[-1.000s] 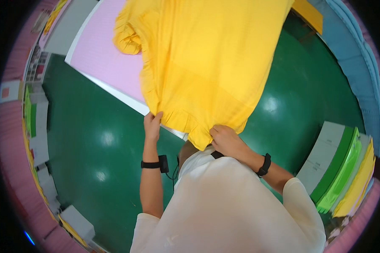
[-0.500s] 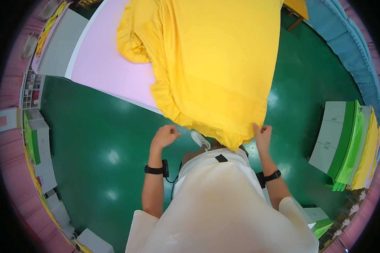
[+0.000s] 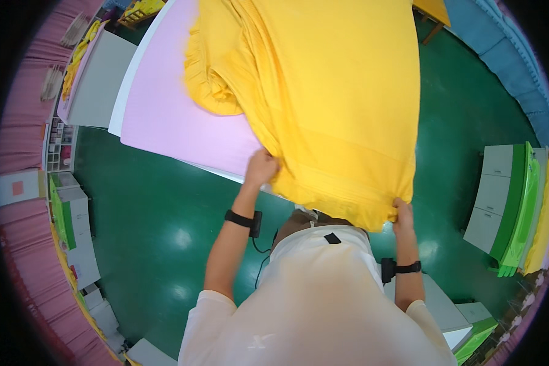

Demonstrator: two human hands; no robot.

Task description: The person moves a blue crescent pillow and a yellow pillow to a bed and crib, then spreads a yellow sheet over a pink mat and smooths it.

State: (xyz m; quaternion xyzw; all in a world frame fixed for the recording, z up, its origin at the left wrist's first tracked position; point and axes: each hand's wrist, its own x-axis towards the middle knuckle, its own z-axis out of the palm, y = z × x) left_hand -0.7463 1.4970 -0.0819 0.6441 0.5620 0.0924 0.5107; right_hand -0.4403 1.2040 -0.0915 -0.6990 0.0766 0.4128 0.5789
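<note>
A large yellow sheet with ruffled edges (image 3: 341, 104) lies over the right part of a pink mattress (image 3: 165, 116); its left side is bunched in folds and its near edge hangs toward my waist. My left hand (image 3: 263, 166) is closed on the sheet's left edge, above the mattress's near rim. At the near right corner, my right hand (image 3: 402, 215) pinches the cloth, its fingertips partly hidden by it. Black straps with small boxes are on both wrists.
Green floor (image 3: 158, 201) surrounds the bed. A grey panel (image 3: 104, 79) adjoins its left side. White and green cabinets (image 3: 497, 189) stand at the right, low units (image 3: 73, 226) at the left. Blue fabric (image 3: 500, 55) runs along the far right.
My left hand has moved up and right from open air onto the sheet's left edge. My right hand keeps hold of the corner, now slightly lower and further right.
</note>
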